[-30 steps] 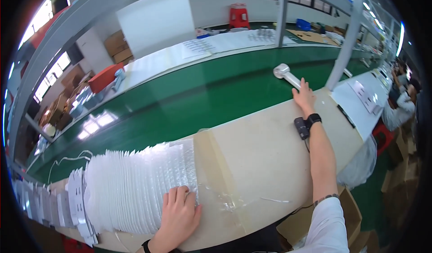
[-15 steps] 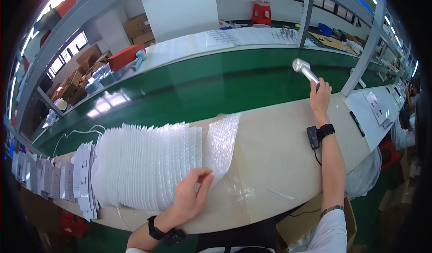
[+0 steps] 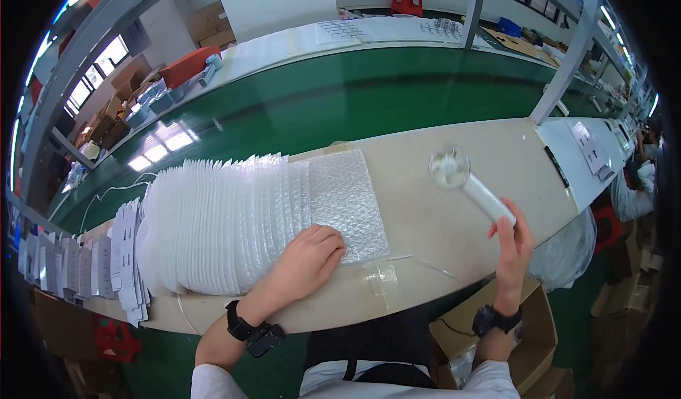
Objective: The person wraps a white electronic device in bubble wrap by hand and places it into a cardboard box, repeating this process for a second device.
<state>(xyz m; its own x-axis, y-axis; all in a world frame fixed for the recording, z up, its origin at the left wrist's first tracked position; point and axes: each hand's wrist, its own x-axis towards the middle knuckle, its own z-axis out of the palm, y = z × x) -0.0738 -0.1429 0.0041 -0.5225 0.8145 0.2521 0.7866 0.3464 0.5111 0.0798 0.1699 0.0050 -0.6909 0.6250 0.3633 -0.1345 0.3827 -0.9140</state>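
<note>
In my right hand (image 3: 512,246) is a shower head (image 3: 486,197) with a round, clear head and a pale handle. My fingers close on the handle's lower end, and the head points up and left above the table. My left hand (image 3: 312,257) rests at the near left part of a clear bubble-wrap bag (image 3: 347,197), its fingers bent and closed at the bag; the fingertips are partly hidden. That bag lies flat at the right end of a long row of overlapping bubble-wrap bags (image 3: 220,222).
Folded white printed boxes (image 3: 126,257) stand left of the bags. A thin white strip (image 3: 433,266) lies near the table's (image 3: 418,222) front edge. An open cardboard box (image 3: 532,328) is below at right. Beyond the table runs a green surface (image 3: 298,108); a metal post (image 3: 567,62) rises at right.
My right hand has brought the shower head nearer and lower, over the table. The single bubble-wrap bag, tilted up before, now lies flat under my left hand. The whole view has shifted slightly.
</note>
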